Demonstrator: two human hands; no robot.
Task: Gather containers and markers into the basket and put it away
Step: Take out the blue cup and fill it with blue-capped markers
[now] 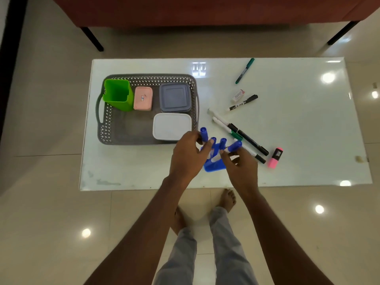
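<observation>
Meanwhile, both hands work at a blue holder [213, 166] on the white table [298, 124] — the left hand [188, 155] pinches one blue-capped marker [204, 134], the right hand [240, 165] grips another [234, 146]. The grey basket [107, 122] (holding four containers) sits just left. A loose black marker [243, 103] reads "AM-3"; the pink highlighter's [276, 157] label is illegible.

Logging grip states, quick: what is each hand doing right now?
Left hand: closed on a blue-capped marker.
Right hand: closed on another blue-capped marker.
</observation>
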